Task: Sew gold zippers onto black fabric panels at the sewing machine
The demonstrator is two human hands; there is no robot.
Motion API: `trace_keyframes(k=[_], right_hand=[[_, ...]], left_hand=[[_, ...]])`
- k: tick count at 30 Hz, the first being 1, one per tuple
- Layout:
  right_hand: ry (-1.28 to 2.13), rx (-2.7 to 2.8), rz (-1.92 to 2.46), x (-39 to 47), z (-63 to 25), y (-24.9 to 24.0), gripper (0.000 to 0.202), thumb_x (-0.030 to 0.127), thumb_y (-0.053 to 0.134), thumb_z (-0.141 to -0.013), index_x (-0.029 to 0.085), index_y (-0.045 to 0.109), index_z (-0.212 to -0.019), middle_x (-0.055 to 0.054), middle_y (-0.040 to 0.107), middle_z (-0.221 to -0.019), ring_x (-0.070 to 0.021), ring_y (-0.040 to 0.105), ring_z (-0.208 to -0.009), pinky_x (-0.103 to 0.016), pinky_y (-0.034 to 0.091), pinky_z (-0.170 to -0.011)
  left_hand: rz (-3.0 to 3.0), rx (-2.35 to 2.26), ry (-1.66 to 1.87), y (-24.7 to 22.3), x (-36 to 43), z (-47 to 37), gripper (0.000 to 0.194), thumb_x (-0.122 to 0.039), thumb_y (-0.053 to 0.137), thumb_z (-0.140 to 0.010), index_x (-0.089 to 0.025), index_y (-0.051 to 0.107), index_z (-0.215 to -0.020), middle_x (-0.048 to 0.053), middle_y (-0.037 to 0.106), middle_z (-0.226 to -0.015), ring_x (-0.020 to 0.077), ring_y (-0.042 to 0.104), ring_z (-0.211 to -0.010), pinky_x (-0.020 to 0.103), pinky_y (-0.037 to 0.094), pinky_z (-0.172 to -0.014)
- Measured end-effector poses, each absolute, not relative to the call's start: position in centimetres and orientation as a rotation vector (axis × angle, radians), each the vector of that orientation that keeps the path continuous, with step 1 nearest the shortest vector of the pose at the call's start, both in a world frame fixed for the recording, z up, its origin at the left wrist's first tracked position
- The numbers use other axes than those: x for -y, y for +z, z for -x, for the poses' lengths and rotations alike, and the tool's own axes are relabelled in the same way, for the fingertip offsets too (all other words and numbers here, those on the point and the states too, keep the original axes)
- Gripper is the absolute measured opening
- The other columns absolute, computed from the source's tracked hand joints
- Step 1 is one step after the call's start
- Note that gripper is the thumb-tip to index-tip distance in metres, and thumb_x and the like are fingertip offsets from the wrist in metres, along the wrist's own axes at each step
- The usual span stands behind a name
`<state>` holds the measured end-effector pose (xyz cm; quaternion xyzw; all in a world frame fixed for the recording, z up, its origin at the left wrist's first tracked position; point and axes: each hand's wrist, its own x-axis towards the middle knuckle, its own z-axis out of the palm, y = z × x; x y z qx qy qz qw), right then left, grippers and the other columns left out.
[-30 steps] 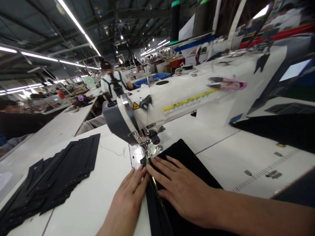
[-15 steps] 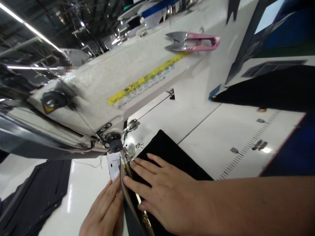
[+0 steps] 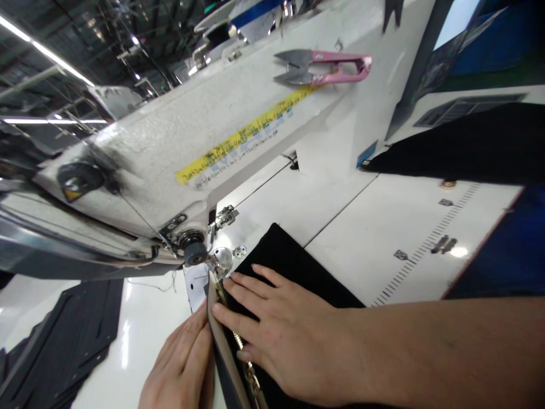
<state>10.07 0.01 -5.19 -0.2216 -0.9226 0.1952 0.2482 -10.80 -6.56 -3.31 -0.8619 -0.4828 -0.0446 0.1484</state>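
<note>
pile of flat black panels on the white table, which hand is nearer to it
Left. The left hand is right of the pile of flat black panels, across a strip of white tabletop; the right hand is farther right, spread on black fabric.

Ahead of the right hand (image 3: 285,335), a yellow strip (image 3: 238,139) on the white sewing machine arm (image 3: 238,96) bears cramped handwriting that seems to start with "200+". Just under it, handwritten figures (image 3: 238,162) joined by plus signs run along the arm, apparently 100s and 200s. Beyond the right forearm, the tabletop (image 3: 357,227) scale's nearer tag (image 3: 401,255) reads "20"; its farther tag (image 3: 445,203) and the dark print (image 3: 443,245) are illegible.
</note>
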Motion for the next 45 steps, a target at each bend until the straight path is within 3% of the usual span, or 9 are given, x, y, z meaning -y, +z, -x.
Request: trace_keyframes(k=[3,10,21,37,45], right_hand=[[0.532,2.539,0.599,0.0,-10.2,-4.9,0.047,0.034,0.039,-0.090,0.012,0.036,-0.132,-0.016,0.035,-0.137,-0.0263,0.028,-0.128,-0.046,0.020,-0.105],[0.409,2.567,0.568,0.0,-10.2,-5.1,0.047,0.027,0.033,-0.091,0.004,0.034,-0.132,-0.017,0.035,-0.137,-0.0236,0.026,-0.129,-0.043,0.017,-0.107],[0.423,2.704,0.530,0.5,-9.9,-4.1,0.048,0.020,0.033,-0.089,0.019,0.027,-0.137,-0.008,0.031,-0.141,-0.0200,0.024,-0.130,-0.044,0.020,-0.107],[0.343,2.760,0.526,0.6,-9.9,-3.8,0.049,0.016,0.033,-0.088,0.015,0.027,-0.137,-0.009,0.027,-0.142,-0.0194,0.021,-0.131,-0.044,0.021,-0.107],[0.249,2.753,0.507,-2.0,-9.8,-4.8,0.050,0.012,0.035,-0.086,0.016,0.030,-0.136,-0.009,0.030,-0.141,-0.0195,0.021,-0.131,-0.043,0.022,-0.107]], left_hand=[[2.458,1.402,-0.140,-3.3,6.7,10.4,0.041,-0.021,0.039,-0.083,-0.020,0.043,-0.124,0.008,0.053,-0.124,0.0230,0.055,-0.106,0.032,0.050,-0.085],[2.405,1.410,-0.205,-3.9,6.7,9.9,0.035,-0.014,0.036,-0.084,-0.011,0.046,-0.117,0.013,0.055,-0.119,0.0222,0.054,-0.106,0.036,0.050,-0.086],[2.291,1.523,-0.435,-4.6,7.6,9.0,0.040,-0.001,0.036,-0.078,-0.013,0.056,-0.110,0.014,0.057,-0.116,0.0234,0.057,-0.101,0.040,0.053,-0.082],[2.328,1.502,-0.375,-5.1,7.6,9.1,0.044,0.003,0.035,-0.075,-0.012,0.053,-0.113,0.016,0.055,-0.117,0.0241,0.055,-0.106,0.041,0.051,-0.085],[2.321,1.474,-0.379,-4.4,5.0,8.6,0.034,-0.001,0.036,-0.080,-0.011,0.055,-0.105,0.013,0.059,-0.106,0.0228,0.055,-0.104,0.041,0.050,-0.087]])
